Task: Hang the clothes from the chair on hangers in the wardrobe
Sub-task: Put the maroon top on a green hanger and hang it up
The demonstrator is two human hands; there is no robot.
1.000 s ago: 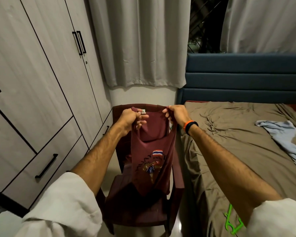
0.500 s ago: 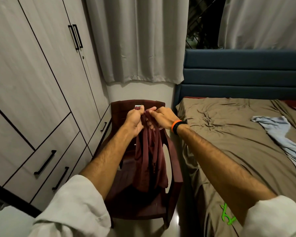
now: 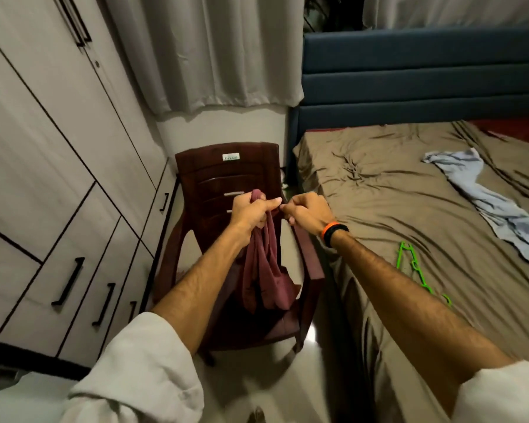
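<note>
A maroon tank top (image 3: 266, 270) hangs bunched over the dark brown plastic chair (image 3: 226, 169). My left hand (image 3: 252, 210) grips its gathered top, with a bit of fabric poking above the fist. My right hand (image 3: 307, 210), with an orange and black wristband, is curled right beside it and pinches the same fabric at the fingertips. A green hanger (image 3: 416, 270) lies on the bed's near side, right of my right forearm. The wardrobe (image 3: 43, 148) on the left has its doors closed.
The bed (image 3: 379, 193) with a brown sheet and blue headboard fills the right side. A light blue garment (image 3: 486, 203) lies crumpled on it. Grey curtains (image 3: 202, 50) hang behind the chair. Drawers with black handles (image 3: 69, 280) line the wardrobe's lower part.
My hands came together and gathered the spread tank top into a bunch, then lowered it toward the chair seat. The view tilted down, showing more of the green hanger.
</note>
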